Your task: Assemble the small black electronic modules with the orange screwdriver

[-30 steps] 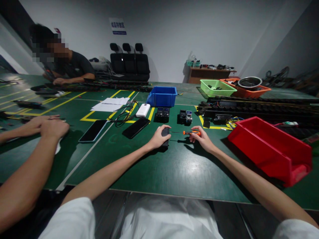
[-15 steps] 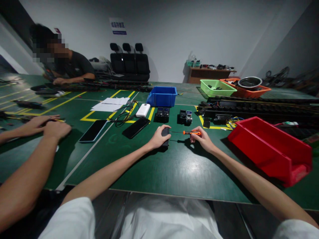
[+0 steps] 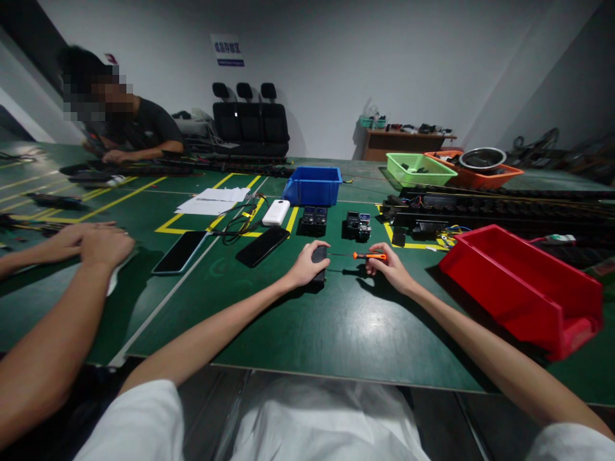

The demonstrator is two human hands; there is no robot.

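Note:
My left hand (image 3: 307,264) is closed around a small black box-shaped part (image 3: 319,256) on the green table. An orange and black screwdriver (image 3: 369,256) lies sideways in my right hand (image 3: 388,266), its thin shaft pointing left at the box's right side. Whether the tip touches the box is too small to tell. Just beyond my hands sit two dark small devices, one black (image 3: 313,220) and one black with a shiny part (image 3: 358,225). A black phone (image 3: 262,246) lies to the left of my left hand.
A red bin (image 3: 519,288) stands at right, a blue bin (image 3: 313,186) farther back. A second phone (image 3: 180,252), a white power bank (image 3: 276,212), cables and papers (image 3: 211,200) lie at left. Long black rails (image 3: 480,214) lie back right. A co-worker's hands (image 3: 103,243) are at far left.
My hands, the black box-shaped part and the screwdriver look almost unmoved. At far left, the co-worker's hands have shifted slightly, and a pale item under them shows more.

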